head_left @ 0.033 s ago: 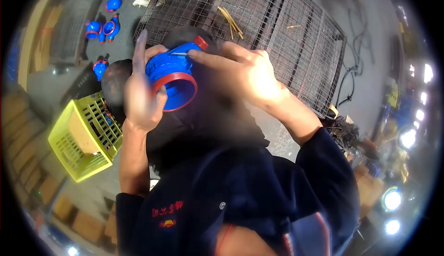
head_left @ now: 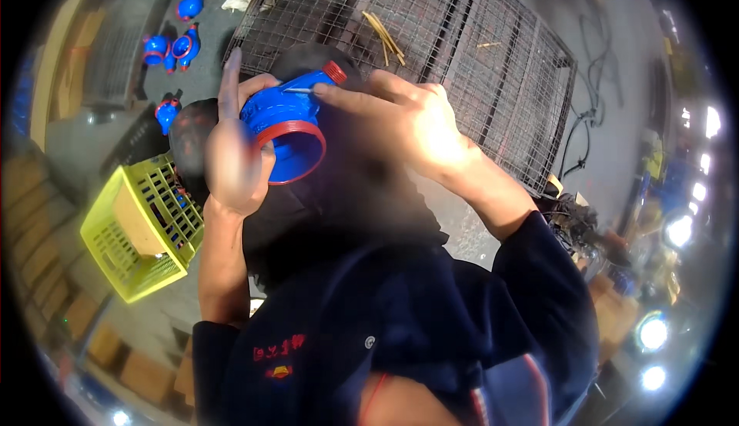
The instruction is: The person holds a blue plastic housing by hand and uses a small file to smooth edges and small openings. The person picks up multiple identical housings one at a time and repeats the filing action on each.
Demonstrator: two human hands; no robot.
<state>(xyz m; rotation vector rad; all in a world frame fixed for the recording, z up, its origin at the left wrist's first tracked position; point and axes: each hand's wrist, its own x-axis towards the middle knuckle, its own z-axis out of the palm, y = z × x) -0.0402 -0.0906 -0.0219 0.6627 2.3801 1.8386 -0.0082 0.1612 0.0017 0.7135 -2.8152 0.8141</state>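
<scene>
Blue valve body with red-rimmed ports held up over the wire cage, left hand fingers closed round its barrel, right hand pinching a thin pin at top; looks rigid, weighty, best gripped by barrel.

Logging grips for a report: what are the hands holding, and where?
The left hand grips the blue pipe fitting by its body; right hand fingertips touch its top.
</scene>
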